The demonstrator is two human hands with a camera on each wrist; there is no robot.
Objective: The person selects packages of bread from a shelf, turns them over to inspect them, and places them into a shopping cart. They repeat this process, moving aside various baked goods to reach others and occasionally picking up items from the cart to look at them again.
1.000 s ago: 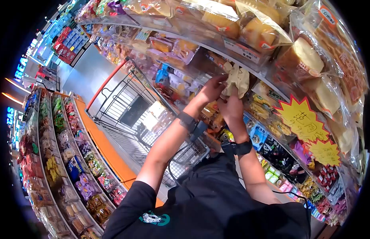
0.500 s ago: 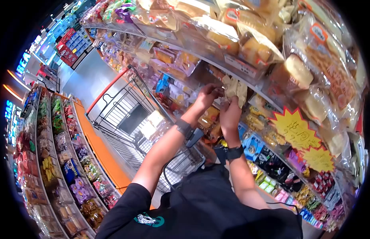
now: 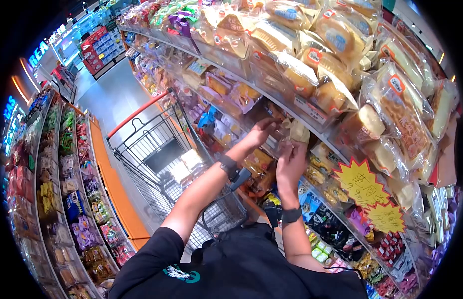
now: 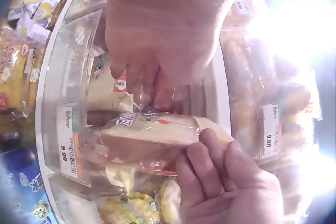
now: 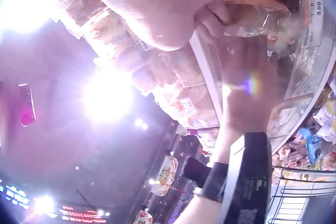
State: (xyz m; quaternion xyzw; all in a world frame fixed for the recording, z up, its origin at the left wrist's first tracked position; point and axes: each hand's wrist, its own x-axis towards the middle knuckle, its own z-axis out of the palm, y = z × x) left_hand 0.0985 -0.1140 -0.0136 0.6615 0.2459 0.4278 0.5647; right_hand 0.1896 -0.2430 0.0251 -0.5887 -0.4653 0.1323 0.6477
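A beige and clear packet of bread (image 4: 152, 142) is between my two hands, in front of a shelf compartment. My right hand (image 4: 231, 182) grips its near end, fingers curled against the wrapper. From the opposite side my left hand (image 3: 264, 133) reaches in, its fingers bent down and pinching the packet's upper edge in the left wrist view. Part of those fingertips is hidden behind the wrapper. Another beige packet (image 4: 107, 90) stands in the compartment just behind. In the right wrist view, the packet also shows beside the right fingers (image 5: 210, 22).
A shopping cart (image 3: 164, 154) with packaged goods in it stands to the left. Wrapped breads (image 3: 336, 40) fill the upper shelf above my hands. Price tags (image 4: 67, 142) line the shelf edge. Yellow starburst signs (image 3: 361, 182) stick out at right. Another snack shelf (image 3: 67, 199) runs along the far left.
The head view has shifted, showing more of the upper shelf. Both hands stay at the packet, which has turned so that less of its beige face shows.
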